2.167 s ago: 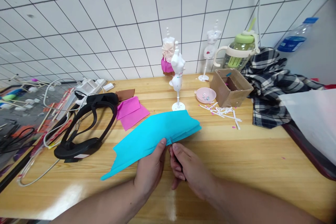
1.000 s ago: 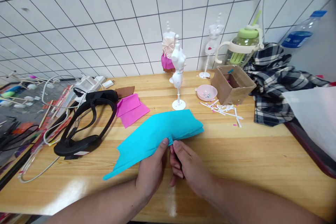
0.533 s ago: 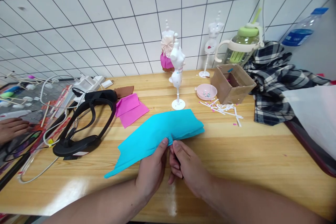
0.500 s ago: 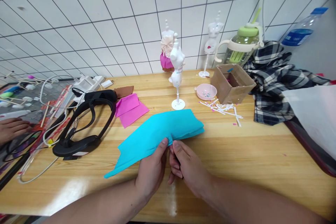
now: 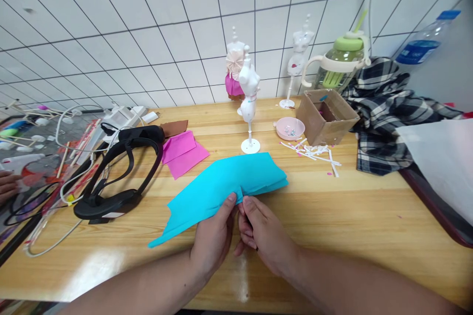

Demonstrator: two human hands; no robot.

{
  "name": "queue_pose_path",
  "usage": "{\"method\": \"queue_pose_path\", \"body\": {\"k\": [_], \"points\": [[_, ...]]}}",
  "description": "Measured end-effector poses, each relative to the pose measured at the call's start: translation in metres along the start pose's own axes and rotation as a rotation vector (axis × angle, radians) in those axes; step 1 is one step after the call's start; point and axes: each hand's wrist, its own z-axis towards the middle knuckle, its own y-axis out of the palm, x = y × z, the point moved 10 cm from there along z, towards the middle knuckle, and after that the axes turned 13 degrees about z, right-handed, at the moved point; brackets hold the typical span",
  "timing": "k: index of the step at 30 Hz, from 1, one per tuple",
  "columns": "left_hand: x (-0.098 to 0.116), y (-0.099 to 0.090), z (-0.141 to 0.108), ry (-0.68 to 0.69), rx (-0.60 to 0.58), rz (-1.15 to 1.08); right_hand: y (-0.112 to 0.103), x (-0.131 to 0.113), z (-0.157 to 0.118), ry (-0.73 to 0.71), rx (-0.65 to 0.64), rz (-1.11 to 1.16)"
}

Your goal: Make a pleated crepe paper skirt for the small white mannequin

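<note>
A sheet of turquoise crepe-like paper (image 5: 221,179) is held above the table, its near edge gathered into small folds at the middle. My left hand (image 5: 215,234) pinches that edge with the thumb on top; its other fingers are hidden beneath the sheet. Right beside it, my right hand (image 5: 268,234) pinches the same edge between thumb and curled fingers. The two thumb tips are almost touching. Just beyond the paper stands a small white dress form (image 5: 250,88) on a round base, with a thin band at its waist.
Behind are a dressed form (image 5: 234,66) and another white form (image 5: 301,47). To the right lie a pink dish (image 5: 290,129), a cardboard box (image 5: 321,130), paper strips (image 5: 314,151) and plaid cloth (image 5: 377,147). Pink sheets (image 5: 188,157) and a black headset (image 5: 125,202) lie left, near another person's hand (image 5: 8,184).
My hands and the turquoise paper have barely moved; the sheet's left end has shifted very slightly. The other person's hand at the far left has moved further left.
</note>
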Motion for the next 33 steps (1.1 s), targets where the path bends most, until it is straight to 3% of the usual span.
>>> {"method": "queue_pose_path", "body": {"k": [7, 17, 23, 33], "points": [[-0.01, 0.007, -0.003, -0.085, -0.084, 0.017, 0.003, 0.007, -0.004, 0.057, -0.024, -0.052], [-0.008, 0.004, 0.001, -0.02, -0.085, 0.05, -0.005, 0.001, -0.001, 0.014, 0.04, -0.148], [0.006, 0.009, -0.003, 0.074, -0.09, 0.011, -0.009, -0.002, 0.001, 0.008, 0.042, -0.124], [-0.003, 0.014, -0.005, -0.003, -0.175, 0.011, -0.002, 0.001, 0.0, 0.028, -0.012, -0.131]]}}
